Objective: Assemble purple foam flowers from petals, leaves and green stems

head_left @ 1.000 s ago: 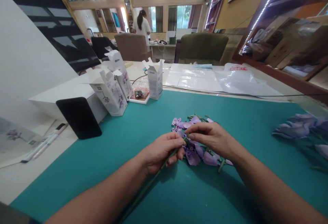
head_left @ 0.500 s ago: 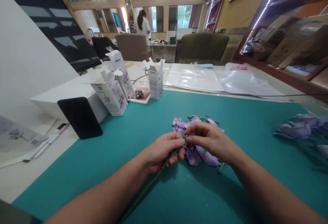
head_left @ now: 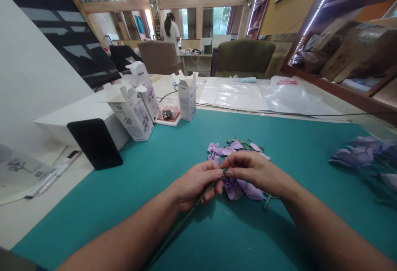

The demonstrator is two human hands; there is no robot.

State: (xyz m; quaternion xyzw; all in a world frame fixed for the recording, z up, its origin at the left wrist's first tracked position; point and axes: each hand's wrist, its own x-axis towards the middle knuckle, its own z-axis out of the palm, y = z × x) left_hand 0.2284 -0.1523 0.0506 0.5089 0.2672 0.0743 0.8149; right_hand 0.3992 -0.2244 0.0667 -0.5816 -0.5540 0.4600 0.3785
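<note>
My left hand (head_left: 194, 185) is closed around a thin green stem (head_left: 180, 227) that runs back along my forearm. My right hand (head_left: 252, 171) pinches at the stem's upper tip, fingertips meeting those of the left hand; what it holds there is too small to make out. Both hands hover just over a pile of purple petal pieces and green bits (head_left: 237, 167) lying on the teal mat (head_left: 279, 134).
Open white boxes with purple flower prints (head_left: 133, 112) and another box (head_left: 187, 95) stand at the mat's far left. A black phone (head_left: 94, 143) leans on a white box. Finished purple flowers (head_left: 366, 153) lie at right. A person stands far back.
Both hands stay together at the stem's tip, shifting only slightly; the right hand's fingers have edged a little toward the left hand.
</note>
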